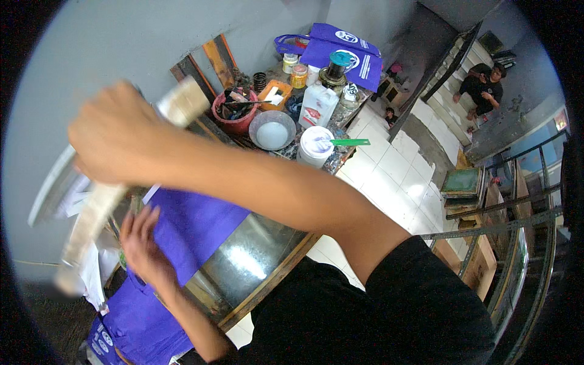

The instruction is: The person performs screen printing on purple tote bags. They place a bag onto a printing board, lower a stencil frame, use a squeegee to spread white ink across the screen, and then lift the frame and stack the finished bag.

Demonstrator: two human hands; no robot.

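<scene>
My right hand (112, 137) reaches across to the upper left and grips the edge of a wooden-framed printing screen (91, 210). The screen is tilted up off the table and blurred by motion. My left hand (143, 243) lies flat, fingers spread, on a purple cloth bag (194, 222). The bag is laid out on a shiny metal-topped table (249, 261) with a wooden edge. More purple cloth (131, 322) hangs over the table's near left end.
At the table's far end stand a red basin of tools (234, 115), a grey bowl (272, 131), a white tub with a green-handled spatula (316, 146), a white jug (317, 104), jars and folded purple bags (340, 48). A person sits on stairs (483, 85). Frames are stacked (462, 182) by a metal rack at the right.
</scene>
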